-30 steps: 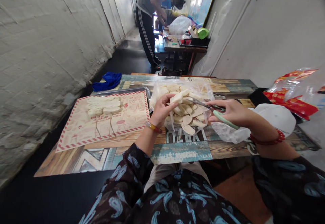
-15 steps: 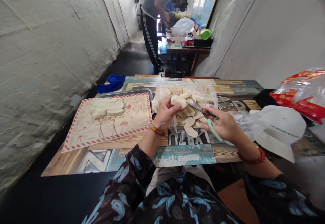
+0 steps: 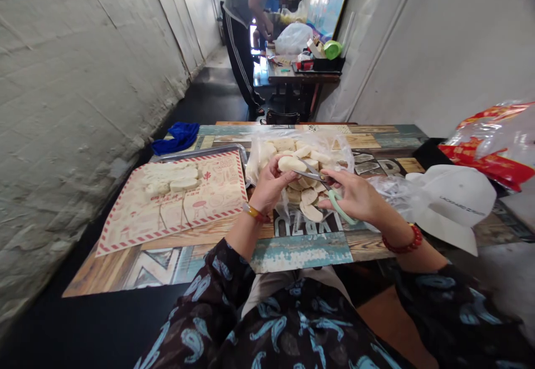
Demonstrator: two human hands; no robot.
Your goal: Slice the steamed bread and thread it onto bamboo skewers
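My left hand point(image 3: 271, 186) pinches a pale, oval slice of food point(image 3: 291, 164), held above a clear plastic bag point(image 3: 258, 154) full of similar slices. In my right hand point(image 3: 349, 190) is a pair of scissors point(image 3: 334, 197) with light green handles. Their blades point left and meet the near right edge of the held slice; whether they cut into it I cannot tell. Several loose slices point(image 3: 310, 211) spill from the bag's near side. To the left, a row of pale slices point(image 3: 178, 178) lies on a printed paper sheet point(image 3: 217, 202), which covers a metal tray point(image 3: 240, 149).
A blue cloth point(image 3: 176, 137) lies at the table's far left corner. On the right are a white cap point(image 3: 455, 199), crumpled clear plastic point(image 3: 388, 193) and a red-and-clear package point(image 3: 480, 151). Beyond, a person point(image 3: 242, 29) bends over another table point(image 3: 301, 77) bearing bags and boxes.
The scissors have shifted left, so their blades now lie against the held slice's near edge. The slice has tipped flatter. The whole view has shifted slightly.
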